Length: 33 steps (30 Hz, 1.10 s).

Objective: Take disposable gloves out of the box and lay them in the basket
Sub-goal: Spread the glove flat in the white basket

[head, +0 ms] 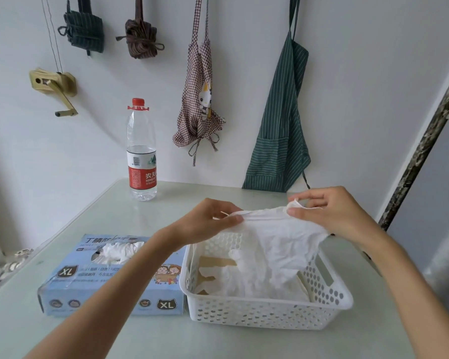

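A white disposable glove (pixel 280 237) hangs stretched between both hands above the white perforated basket (pixel 265 314). My left hand (pixel 205 224) pinches its left cuff edge, and my right hand (pixel 329 213) pinches the right edge. The glove's fingers droop down into the basket, where more white gloves (pixel 252 283) lie on the bottom. To the left lies the light blue glove box (pixel 109 281), marked XL, with white gloves (pixel 117 252) bulging from its top opening.
A water bottle (pixel 141 151) with a red cap stands at the back of the pale table (pixel 166 340). Aprons (pixel 280 130) and folded cloths hang on the wall behind. A dark marbled edge (pixel 423 151) runs along the right.
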Motion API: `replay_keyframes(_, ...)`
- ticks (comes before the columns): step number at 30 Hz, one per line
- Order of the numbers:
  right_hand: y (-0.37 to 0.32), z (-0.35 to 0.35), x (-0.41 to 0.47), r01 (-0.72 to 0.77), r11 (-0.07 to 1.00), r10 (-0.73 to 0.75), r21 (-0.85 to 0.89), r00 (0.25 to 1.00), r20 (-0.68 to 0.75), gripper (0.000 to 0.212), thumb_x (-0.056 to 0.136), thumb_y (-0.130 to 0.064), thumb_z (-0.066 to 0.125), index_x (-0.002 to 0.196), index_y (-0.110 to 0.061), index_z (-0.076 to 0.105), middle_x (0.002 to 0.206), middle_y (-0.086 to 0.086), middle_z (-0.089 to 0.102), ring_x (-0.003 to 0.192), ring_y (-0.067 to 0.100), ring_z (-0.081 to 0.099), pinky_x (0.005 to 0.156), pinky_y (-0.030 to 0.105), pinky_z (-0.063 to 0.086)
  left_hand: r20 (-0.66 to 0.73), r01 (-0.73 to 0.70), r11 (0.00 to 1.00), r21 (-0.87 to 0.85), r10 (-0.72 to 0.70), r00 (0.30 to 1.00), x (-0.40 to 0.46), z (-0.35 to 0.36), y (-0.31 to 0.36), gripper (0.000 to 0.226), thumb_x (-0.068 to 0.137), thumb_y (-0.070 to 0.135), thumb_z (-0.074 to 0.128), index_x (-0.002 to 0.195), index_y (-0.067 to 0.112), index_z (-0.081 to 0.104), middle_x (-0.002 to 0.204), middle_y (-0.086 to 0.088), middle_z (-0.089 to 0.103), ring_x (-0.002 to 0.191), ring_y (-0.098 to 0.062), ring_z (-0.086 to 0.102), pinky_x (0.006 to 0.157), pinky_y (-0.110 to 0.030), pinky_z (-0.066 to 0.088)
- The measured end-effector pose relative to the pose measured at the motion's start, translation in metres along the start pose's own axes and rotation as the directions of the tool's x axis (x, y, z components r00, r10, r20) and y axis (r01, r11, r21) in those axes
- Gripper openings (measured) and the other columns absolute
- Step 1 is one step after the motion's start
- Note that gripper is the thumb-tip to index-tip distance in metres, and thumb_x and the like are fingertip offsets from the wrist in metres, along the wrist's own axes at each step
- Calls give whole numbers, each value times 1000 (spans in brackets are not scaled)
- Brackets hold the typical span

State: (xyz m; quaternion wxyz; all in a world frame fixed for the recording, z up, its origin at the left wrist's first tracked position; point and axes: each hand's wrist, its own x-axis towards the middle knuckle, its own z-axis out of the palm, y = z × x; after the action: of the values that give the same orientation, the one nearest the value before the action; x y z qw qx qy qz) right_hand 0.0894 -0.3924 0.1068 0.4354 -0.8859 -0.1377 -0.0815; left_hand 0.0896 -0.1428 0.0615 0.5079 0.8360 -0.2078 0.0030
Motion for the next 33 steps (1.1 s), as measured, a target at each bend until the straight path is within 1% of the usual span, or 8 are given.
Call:
replay_keyframes(5,1,7,-5,-40,974,82,223,980,-179,14,84,-31,70,96,-23,73,92,-14,70,86,-8,61,66,4,41,-139,-81,971,223,114,984,-2,0,6,17,94,11,56,105,16,68,99,1,71,94,-16,66,90,-41,50)
replay_keyframes(10,-13,24,-16,134,978,-59,160,914,-402,8,92,-29,61,89,-22,65,90,-16,66,91,-2,59,80,20,43,-379,-85,961,264,185,907,-14,-5,16,20,88,17,65,78,30,54,88,9,70,89,-10,67,86,-39,53)
replay_keyframes(14,-29,47,-25,297,955,-266,-29,802,-535,12,97,-27,53,94,-19,61,58,-14,56,51,4,49,51,15,32,-457,-47,914,404,246,855,-29,-16,31,23,87,12,66,75,32,65,86,12,72,86,-4,67,83,-31,54)
replay_keyframes(17,-41,53,-31,352,933,-331,-72,767,-549,16,98,-31,48,94,-19,59,47,-14,49,41,10,37,44,16,21,-492,-25,850,526,328,807,-34,-28,47,20,88,13,63,81,30,71,93,12,73,91,-8,65,77,-21,44)
replay_keyframes(21,-24,54,-29,224,974,-194,17,878,-438,8,96,-22,52,101,-20,58,46,1,45,42,10,33,44,30,33,-314,-19,662,749,381,870,-12,-26,45,23,91,11,58,90,26,74,98,5,72,93,-20,58,80,-30,40)
replay_keyframes(23,0,58,-27,9,999,-20,-37,955,-295,17,94,-21,55,111,-21,53,61,9,57,55,17,50,62,38,46,-153,-30,558,829,278,948,7,-7,28,26,92,11,54,94,29,73,103,5,70,100,-19,58,83,-28,37)
replay_keyframes(26,38,66,-25,-235,948,221,-216,971,-91,24,95,-22,55,116,-18,44,85,5,57,78,22,57,74,35,47,71,-103,446,889,86,994,30,28,-4,28,92,9,51,101,28,70,110,4,66,105,-19,59,83,-27,40)
replay_keyframes(33,71,61,-18,-226,850,294,-476,953,74,20,87,-7,56,86,-26,51,98,-1,58,82,17,57,72,29,48,295,-300,198,933,56,954,52,65,-28,26,97,8,48,115,21,60,121,1,62,107,-22,59,77,-27,38)
